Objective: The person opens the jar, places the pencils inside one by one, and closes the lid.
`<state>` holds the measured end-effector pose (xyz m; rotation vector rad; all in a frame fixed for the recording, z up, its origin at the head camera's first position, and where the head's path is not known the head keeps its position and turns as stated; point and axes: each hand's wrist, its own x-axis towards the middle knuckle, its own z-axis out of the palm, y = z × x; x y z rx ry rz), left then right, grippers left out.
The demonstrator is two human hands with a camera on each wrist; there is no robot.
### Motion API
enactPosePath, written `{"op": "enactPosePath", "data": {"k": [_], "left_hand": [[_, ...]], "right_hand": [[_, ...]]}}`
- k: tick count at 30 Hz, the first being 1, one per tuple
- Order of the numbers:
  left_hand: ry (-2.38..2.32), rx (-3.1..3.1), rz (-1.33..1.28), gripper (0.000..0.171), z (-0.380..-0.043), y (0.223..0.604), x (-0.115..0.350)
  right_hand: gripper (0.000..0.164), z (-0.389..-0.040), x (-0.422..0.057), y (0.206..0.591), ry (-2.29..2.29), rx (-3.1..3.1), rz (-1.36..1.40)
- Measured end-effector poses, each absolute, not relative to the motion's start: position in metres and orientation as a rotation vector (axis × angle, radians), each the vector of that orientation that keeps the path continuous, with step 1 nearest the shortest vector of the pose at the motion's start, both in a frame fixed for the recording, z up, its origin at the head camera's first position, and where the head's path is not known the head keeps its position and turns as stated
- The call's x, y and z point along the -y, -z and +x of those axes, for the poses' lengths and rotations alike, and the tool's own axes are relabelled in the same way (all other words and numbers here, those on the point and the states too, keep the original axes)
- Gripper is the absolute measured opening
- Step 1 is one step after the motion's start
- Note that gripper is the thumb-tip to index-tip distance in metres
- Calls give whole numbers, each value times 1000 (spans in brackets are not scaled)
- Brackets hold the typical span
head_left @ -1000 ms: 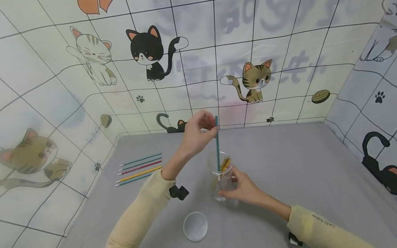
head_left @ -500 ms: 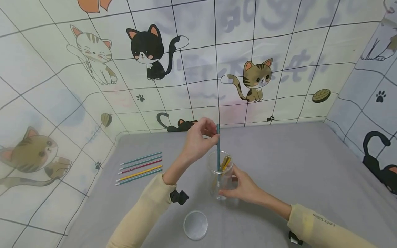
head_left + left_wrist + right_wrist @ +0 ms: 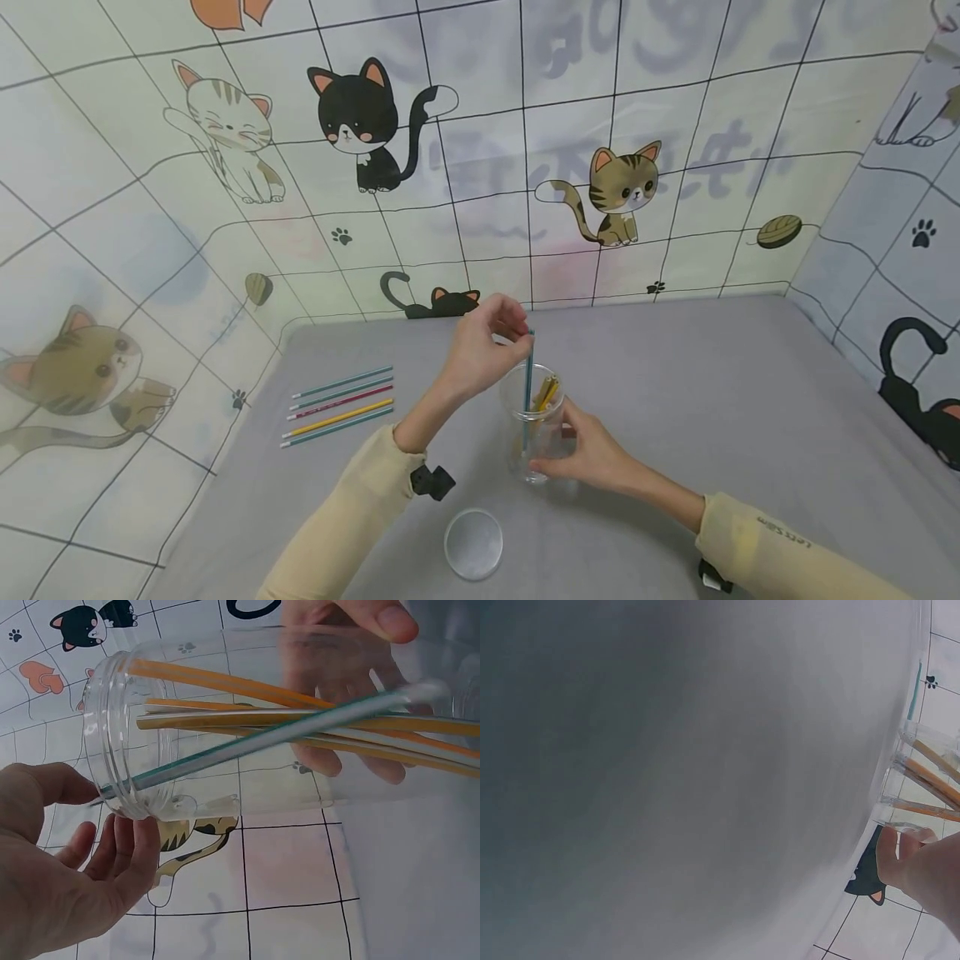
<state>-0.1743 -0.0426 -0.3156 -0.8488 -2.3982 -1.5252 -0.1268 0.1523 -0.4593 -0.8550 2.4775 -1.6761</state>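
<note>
A clear jar [image 3: 517, 450] stands upright on the grey table, with several yellow pencils [image 3: 550, 392] leaning inside it. My left hand [image 3: 483, 346] pinches the top end of a teal pencil [image 3: 528, 379] between thumb and fingers, just above the rim. Most of that pencil is inside the jar; in the left wrist view the teal pencil [image 3: 247, 742] slants across the yellow ones. My right hand [image 3: 588, 450] grips the lower right side of the jar, its fingers partly hidden behind the glass. In the right wrist view, that hand [image 3: 930, 874] shows at the right edge beside the pencils.
Left of the jar lies a row of pencils: teal ones [image 3: 341, 382], a red one [image 3: 337, 402] and a yellow one [image 3: 337, 418]. A round clear lid [image 3: 473, 545] rests near the front. A cat-patterned backdrop [image 3: 480, 167] rises behind the grey table [image 3: 675, 375].
My left hand has moved down and slightly right, lowering the teal pencil deeper into the jar. The right hand keeps its grip on the jar.
</note>
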Motion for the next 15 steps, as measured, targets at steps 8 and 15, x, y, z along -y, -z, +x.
{"op": "enactPosePath", "data": {"k": [8,15], "left_hand": [[1539,2376,-786,18,-178,312,46],[1574,2355,-711,11,-182,323,69]], "right_hand": [[80,-127,-153,459,1677,-2505,-853],[78,-127,-152,461,1664,-2529,-850]]}}
